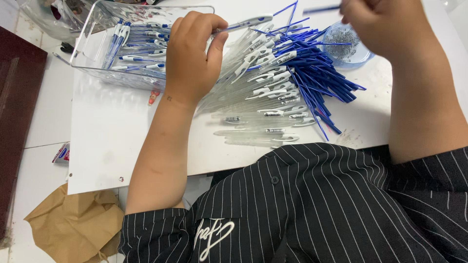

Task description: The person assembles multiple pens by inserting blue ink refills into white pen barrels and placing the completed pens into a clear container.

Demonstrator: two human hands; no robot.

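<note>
1. The left hand (192,56) has its fingers curled tight around one pen (246,23). The pen is clear with a white clip, and it sticks out to the right of the fist, above the table.
2. The right hand (385,22) is up near the top edge. Its fingers are pinched together on a thin blue ink tube (319,9), which pokes out to the left.
3. Some pens look done. They lie in the clear plastic box (92,53) at the far left of the white table (112,131). I can count about ten finished pens (141,51) in there, but they overlap, so it may be more.
4. A lot looks left to do. A big pile of empty pen shells (263,97) lies in the middle of the table, fanned out. There are far too many to count, surely dozens.
5. Just beside them is a heap of loose blue ink tubes (317,73), also dozens.
6. One small round clear dish (348,46) sits near the right hand. It holds lots of tiny grey bits, too small to count or tell what they are.
7. On the floor I see one crumpled brown paper bag (73,226).
8. My guess: the work is in its early part, since the pile is much bigger than what is in the box.
</note>
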